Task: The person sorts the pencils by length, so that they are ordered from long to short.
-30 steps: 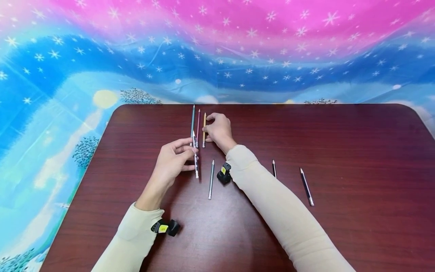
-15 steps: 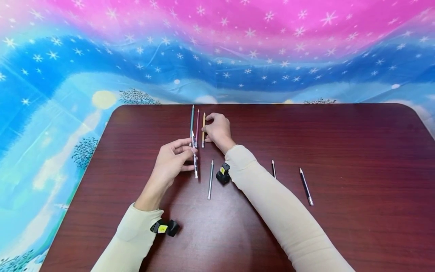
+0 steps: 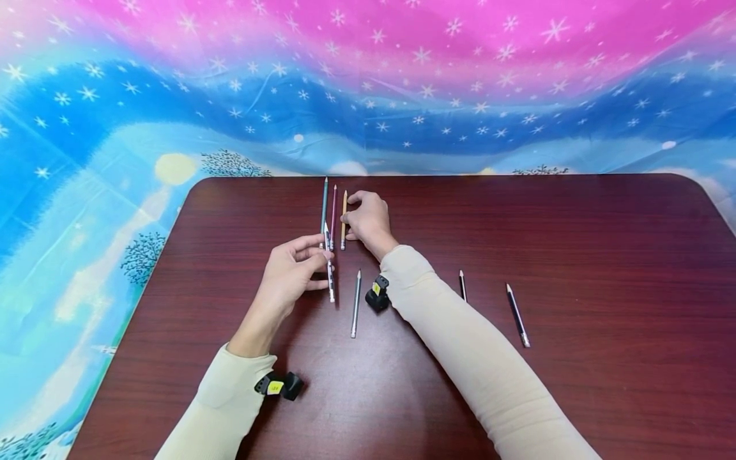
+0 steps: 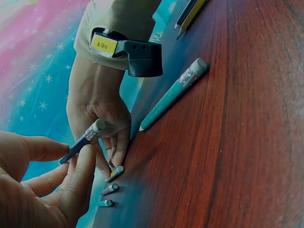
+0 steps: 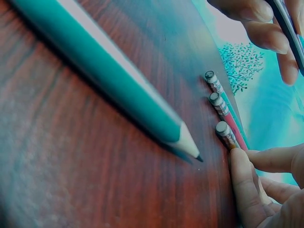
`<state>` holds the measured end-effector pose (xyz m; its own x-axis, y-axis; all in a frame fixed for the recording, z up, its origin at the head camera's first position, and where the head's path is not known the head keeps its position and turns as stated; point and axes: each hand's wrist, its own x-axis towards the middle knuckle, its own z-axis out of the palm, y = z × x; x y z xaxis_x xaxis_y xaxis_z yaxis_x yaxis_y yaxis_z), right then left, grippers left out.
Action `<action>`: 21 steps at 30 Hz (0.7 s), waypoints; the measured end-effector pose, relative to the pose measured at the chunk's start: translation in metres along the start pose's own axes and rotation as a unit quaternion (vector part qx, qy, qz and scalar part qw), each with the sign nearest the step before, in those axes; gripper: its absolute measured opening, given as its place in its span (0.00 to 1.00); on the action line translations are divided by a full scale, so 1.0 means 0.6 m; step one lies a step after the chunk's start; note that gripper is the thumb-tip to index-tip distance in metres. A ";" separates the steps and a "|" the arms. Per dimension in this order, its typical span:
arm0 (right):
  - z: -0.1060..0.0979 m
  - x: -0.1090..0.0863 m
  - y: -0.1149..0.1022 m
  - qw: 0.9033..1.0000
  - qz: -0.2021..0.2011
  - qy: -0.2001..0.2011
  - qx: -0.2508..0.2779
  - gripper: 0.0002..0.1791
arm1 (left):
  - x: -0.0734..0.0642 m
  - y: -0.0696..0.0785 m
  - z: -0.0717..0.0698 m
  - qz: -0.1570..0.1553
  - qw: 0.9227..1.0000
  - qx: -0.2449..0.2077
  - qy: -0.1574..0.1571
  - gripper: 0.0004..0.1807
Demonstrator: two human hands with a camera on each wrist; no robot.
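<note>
My left hand [image 3: 290,271] pinches a dark patterned pencil [image 3: 330,281] between thumb and fingers. It is raised, with its white eraser end toward me. In the left wrist view, that pencil's eraser [image 4: 99,125] sticks up past the fingertips. Farther back, my right hand [image 3: 370,220] holds a yellow pencil [image 3: 344,220] lying on the table, thumb and fingers at its right side. A red pencil [image 3: 334,214] and a green pencil [image 3: 324,201] lie beside it, roughly parallel, tips toward the far edge. The right wrist view shows their eraser ends, with the yellow pencil's eraser [image 5: 222,127] nearest the thumb.
A teal pencil [image 3: 356,303] lies alone on the brown wooden table [image 3: 604,255], nearer me. Two dark pencils lie to the right: one [image 3: 517,316] in full view, another [image 3: 462,284] partly behind the right sleeve. A patterned snowflake cloth [image 3: 368,83] hangs beyond the far edge.
</note>
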<state>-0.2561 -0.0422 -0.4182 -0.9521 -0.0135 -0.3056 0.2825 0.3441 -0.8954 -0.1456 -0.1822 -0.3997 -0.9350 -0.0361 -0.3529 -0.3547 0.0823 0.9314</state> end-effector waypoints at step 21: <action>-0.001 0.005 -0.002 1.000 0.005 0.003 -0.011 0.21 | 0.000 0.000 0.001 0.001 1.000 0.003 0.001 0.24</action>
<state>-0.2594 -0.0424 -0.4178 -0.9500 -0.0036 -0.3122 0.2895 0.3641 -0.8852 -0.1457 -0.1816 -0.3999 -0.9353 -0.0389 -0.3516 -0.3537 0.0893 0.9311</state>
